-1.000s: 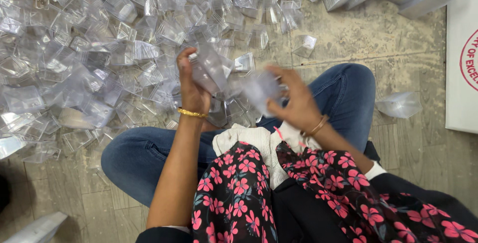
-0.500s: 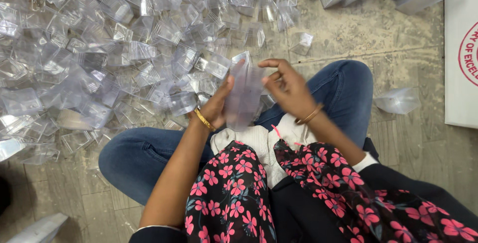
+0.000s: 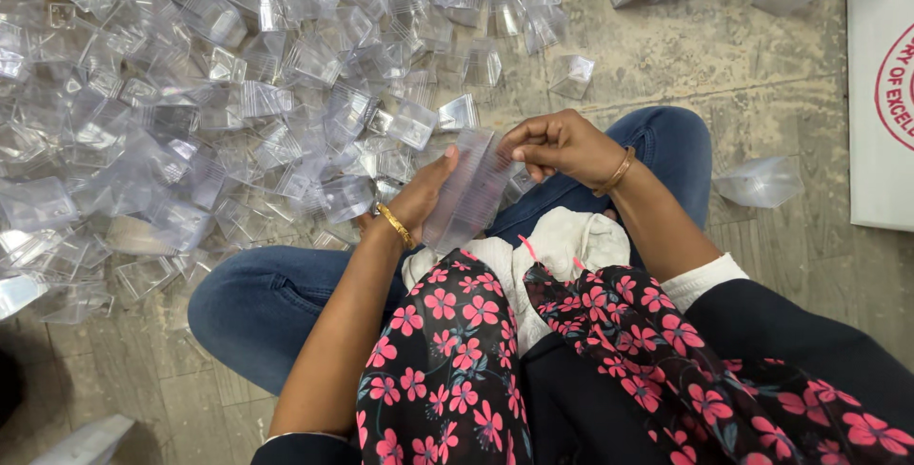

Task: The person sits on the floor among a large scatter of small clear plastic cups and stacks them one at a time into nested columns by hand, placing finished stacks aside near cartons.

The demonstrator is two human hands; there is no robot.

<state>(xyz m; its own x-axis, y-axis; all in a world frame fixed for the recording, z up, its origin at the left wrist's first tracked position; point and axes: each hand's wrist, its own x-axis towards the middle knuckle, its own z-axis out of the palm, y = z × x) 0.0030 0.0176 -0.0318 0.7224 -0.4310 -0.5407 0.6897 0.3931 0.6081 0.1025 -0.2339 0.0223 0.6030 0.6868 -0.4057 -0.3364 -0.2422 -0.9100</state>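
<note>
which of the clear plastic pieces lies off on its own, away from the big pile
The single clear piece on the floor right of the person's knee, near the white board. The rest are heaped at upper left or stacked between both hands.

head view | from above, facing down | close over lap and floor (image 3: pixel 666 65)

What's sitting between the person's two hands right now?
A stack of clear plastic pieces, cradled by the left hand and pinched at its top by the right hand, in the head view.

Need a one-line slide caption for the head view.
Seated person's left hand and right hand hold a stack of clear plastic pieces beside a floor pile.
</note>
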